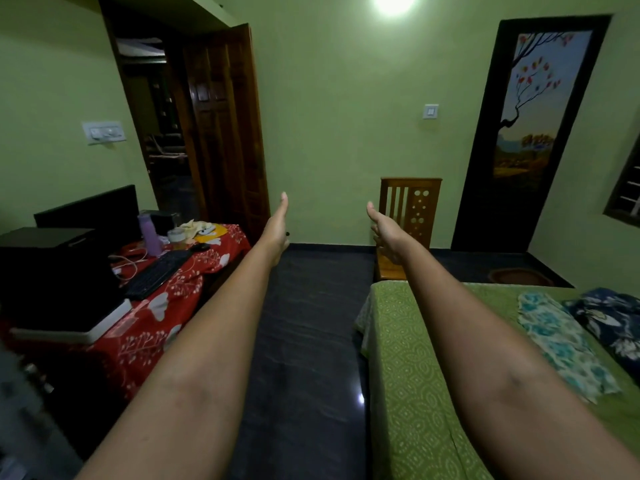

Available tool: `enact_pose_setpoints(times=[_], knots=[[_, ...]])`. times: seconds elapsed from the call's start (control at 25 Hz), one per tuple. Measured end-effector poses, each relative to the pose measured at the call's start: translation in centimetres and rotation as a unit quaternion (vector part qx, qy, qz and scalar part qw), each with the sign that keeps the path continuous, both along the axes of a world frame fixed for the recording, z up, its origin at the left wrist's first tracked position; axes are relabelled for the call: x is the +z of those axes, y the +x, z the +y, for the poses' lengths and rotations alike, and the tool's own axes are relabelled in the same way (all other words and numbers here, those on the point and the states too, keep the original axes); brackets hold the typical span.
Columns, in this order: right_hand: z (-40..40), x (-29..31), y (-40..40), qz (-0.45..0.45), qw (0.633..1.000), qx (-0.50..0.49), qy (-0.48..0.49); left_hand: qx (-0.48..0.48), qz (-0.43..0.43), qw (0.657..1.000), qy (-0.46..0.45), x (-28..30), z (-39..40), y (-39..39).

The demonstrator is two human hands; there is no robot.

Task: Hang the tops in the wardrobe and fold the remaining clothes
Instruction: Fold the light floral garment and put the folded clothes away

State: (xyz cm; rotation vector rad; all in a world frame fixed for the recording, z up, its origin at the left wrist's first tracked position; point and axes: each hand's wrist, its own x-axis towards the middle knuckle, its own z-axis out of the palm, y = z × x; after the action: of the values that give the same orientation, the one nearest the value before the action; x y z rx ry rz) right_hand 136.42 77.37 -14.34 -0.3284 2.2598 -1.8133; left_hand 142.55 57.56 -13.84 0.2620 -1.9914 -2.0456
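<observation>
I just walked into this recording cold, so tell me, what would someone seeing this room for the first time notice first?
Two bare arms stretch forward into the middle of the room, the left hand and right hand both open and holding nothing. At lower right, a green bed carries two crumpled garments near its right edge, a teal floral garment and a navy floral garment. On the left, a table with a red patterned cloth holds a black keyboard.
</observation>
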Motion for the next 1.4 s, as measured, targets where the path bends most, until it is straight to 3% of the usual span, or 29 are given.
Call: enact_pose_setpoints(times=[0.24,0.56,0.8,0.96,1.2,1.4], knots=[[-5.5,4.8,-13.2,0.027,0.998,-0.047,-0.035,-0.039,0.033,0.998,-0.028,5.1,-6.6,-14.8],[-10.5,1.7,-32.1,0.002,0.998,-0.057,-0.01,-0.054,0.011,0.998,-0.042,2.2,-12.0,-33.1],[-11.2,4.6,-49.2,0.023,0.997,-0.07,-0.008,-0.066,0.036,0.996,-0.045,4.7,-12.4,-50.6],[-9.0,6.6,-58.8,0.062,0.994,-0.092,-0.02,-0.09,0.058,0.994,-0.011,6.5,-10.1,-62.4],[0.8,3.6,-69.0,0.033,0.979,-0.202,-0.003,-0.204,0.031,0.978,-0.002,4.3,-0.9,-77.5],[11.7,1.6,-73.2,0.021,0.929,-0.368,-0.033,-0.355,0.034,0.934,-0.003,3.4,10.8,-87.3]])
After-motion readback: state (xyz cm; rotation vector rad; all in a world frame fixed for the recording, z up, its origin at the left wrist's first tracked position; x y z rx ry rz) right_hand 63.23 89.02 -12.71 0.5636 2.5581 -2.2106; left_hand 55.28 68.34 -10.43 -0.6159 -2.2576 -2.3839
